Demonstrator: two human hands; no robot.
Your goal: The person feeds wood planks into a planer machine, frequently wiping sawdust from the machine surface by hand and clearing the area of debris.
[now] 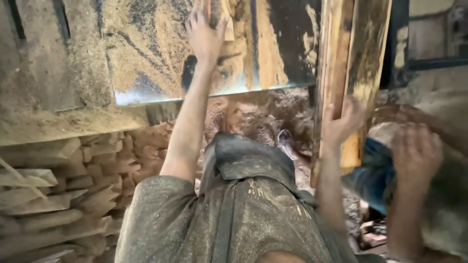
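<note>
Sawdust coated a metal saw table in a cramped woodshop, with offcuts stacked in a pile below its edge and more dust heaped on the floor. The person's left hand lay flat and open on a narrow strip of wood at the far side of the table, fingers spread, pressing rather than gripping. The right hand was closed around the lower part of a tall plank standing nearly upright at the table's right end, just beside the forearm. Doing this well seemed to call for steady downward pressure on the strip and a firm hold low on the plank so it could not tip. A second person's hand, blurred, hung close by on the right, apart from the plank.
</note>
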